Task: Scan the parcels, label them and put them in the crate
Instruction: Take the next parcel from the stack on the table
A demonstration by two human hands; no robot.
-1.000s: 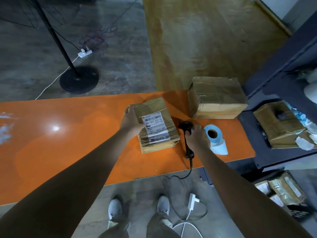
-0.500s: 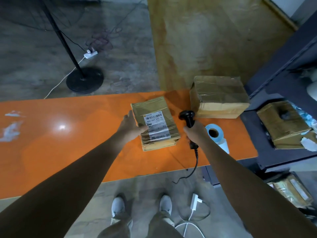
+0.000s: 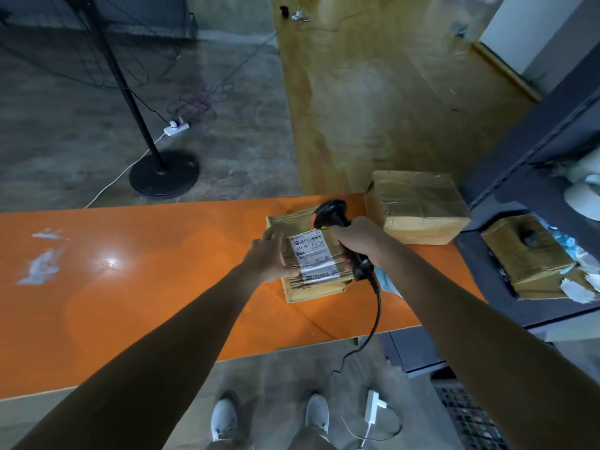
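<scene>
Far left, on the floor beyond my work surface, stands a round black stand base (image 3: 164, 173), and the orange table (image 3: 130, 287) runs across in front of me. Moving in, my left hand (image 3: 269, 258) lies against the left edge of the taped brown parcel (image 3: 316, 287), fingers spread along its side and thumb reaching onto the top face. It steadies the parcel and does not lift it. The parcel rests on the table right of centre, its long axis running away from me with the far end leaning slightly left. The white shipping label (image 3: 313, 254) follows that axis, with its barcode at the far end. I judge the next move turns on this: the barcode scanner (image 3: 329, 214) sits above the parcel's far right corner, just beside the barcode. The right hand (image 3: 360, 237), fingers wrapped round the handle, is therefore the nearer one and need only tip the head down and left onto the code. The scanner's cable (image 3: 376, 306) drops off the near table edge. A blue label roll (image 3: 388, 282) peeks out beneath my right wrist, and a second parcel (image 3: 415, 203) sits just beyond. Another box (image 3: 526, 254) lies on the dark shelf (image 3: 506, 306), and what I take for the crate (image 3: 467, 414) is on the floor at lower right.
</scene>
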